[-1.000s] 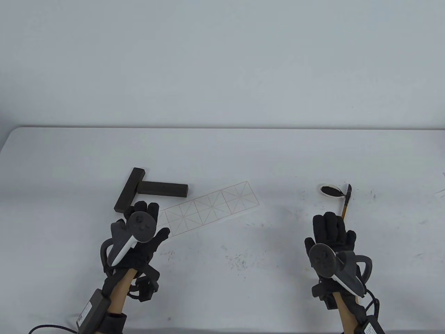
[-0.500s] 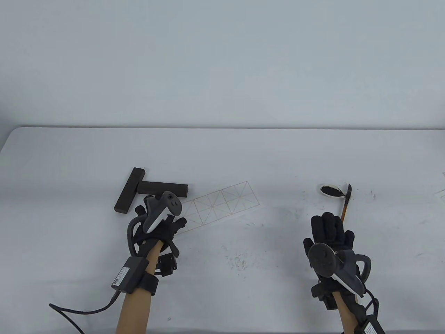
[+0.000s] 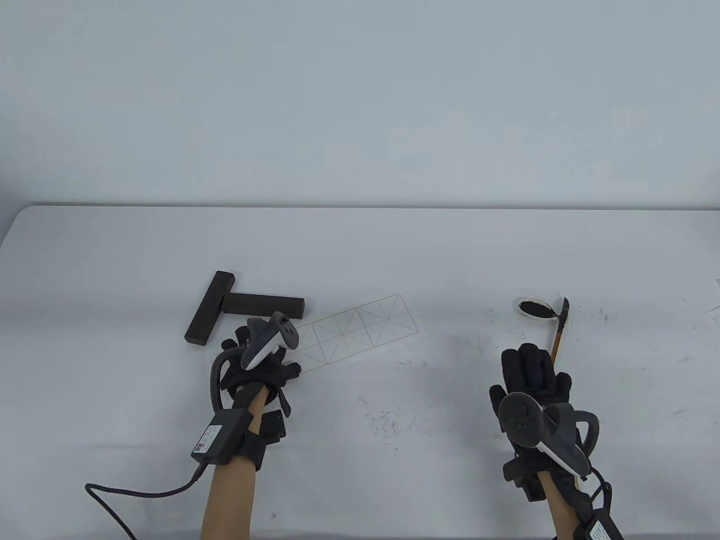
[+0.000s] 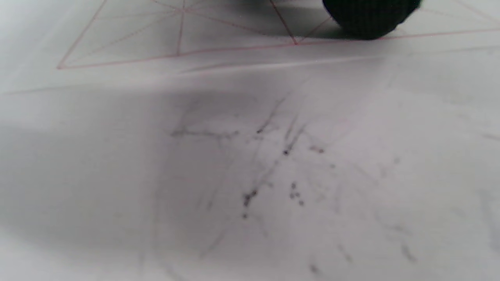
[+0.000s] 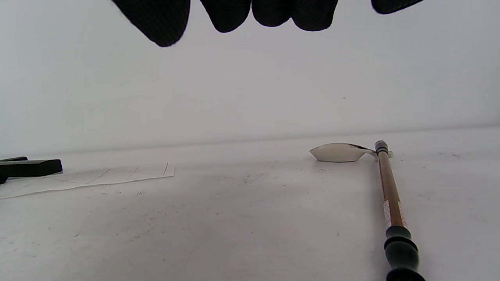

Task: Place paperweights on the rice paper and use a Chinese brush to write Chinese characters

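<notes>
- The left hand [image 3: 260, 360] lies on the near-left end of the rice paper [image 3: 360, 329], a gloved fingertip [image 4: 369, 19] pressing on the red grid; whether the fingers are flat or curled cannot be told
- Two dark paperweights [image 3: 247, 306] lie in a T shape on the table [image 3: 360, 247], touching each other, just beyond the left hand and off the paper
- The right hand [image 3: 531, 377] is relaxed with straight fingers [image 5: 156, 19], grasping nothing
- The Chinese brush [image 3: 560, 329] lies just beyond the right hand, its tip beside the ink dish [image 3: 533, 308]
</notes>
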